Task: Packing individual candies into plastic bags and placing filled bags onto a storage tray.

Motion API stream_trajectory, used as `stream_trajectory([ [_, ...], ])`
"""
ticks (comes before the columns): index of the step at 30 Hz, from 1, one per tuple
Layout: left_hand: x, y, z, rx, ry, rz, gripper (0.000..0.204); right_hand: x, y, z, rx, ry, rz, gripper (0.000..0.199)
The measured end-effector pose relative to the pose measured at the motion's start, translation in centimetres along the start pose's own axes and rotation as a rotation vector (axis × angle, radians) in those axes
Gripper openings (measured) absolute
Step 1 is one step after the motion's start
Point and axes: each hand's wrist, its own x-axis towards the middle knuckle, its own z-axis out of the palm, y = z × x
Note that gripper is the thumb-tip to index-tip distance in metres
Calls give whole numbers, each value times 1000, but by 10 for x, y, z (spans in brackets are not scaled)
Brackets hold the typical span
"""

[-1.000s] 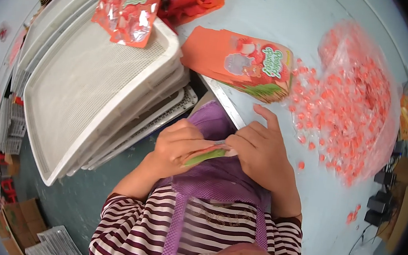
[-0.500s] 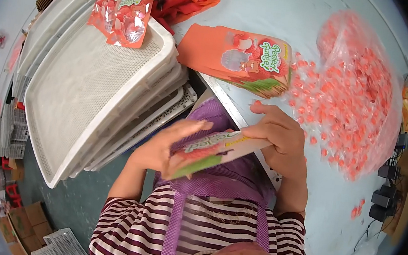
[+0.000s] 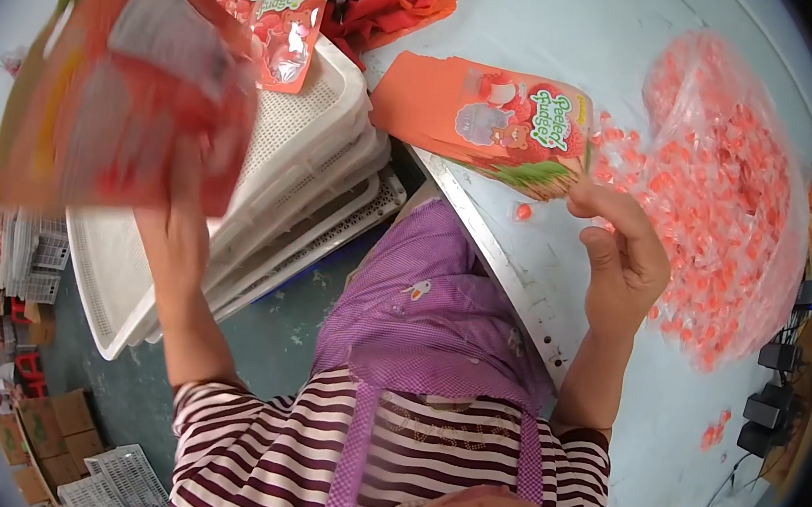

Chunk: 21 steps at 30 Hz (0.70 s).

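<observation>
Two bare hands are raised apart, on a clock centred on my lap with 12 straight ahead. My left hand [image 3: 175, 212], near 10, grips a blurred red pouch [image 3: 134, 92] low down, its forearm reaching up and outward. My right hand [image 3: 630, 264], between 2 and 3, appears to hold nothing: its index finger is stretched and bent toward 10, the thumb parted from it. That fingertip is close by the corner of a pile of flat pouches [image 3: 482, 112] at 12; I cannot tell whether they touch.

The metal table edge [image 3: 501, 254] slants from 12 to 4. Bare tabletop lies around one wrapped candy [image 3: 524, 212] and toward 4; heaped candies [image 3: 731, 211] crowd 2. Stacked white trays [image 3: 285, 130] block 10, beneath the held pouch.

That pouch is tilted, its green-edged side facing 10; blur hides its long axis. The pile's long axis runs 9 to 3, printed end toward 3.
</observation>
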Motion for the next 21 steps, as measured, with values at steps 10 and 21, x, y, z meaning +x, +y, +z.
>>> stream_trajectory([
  [10,95,-70,63,109,-707,-72,99,4,-8,8,-94,-50,-118,12],
  [21,93,-70,78,606,-646,9,63,0,2,-1,-138,48,5,12],
])
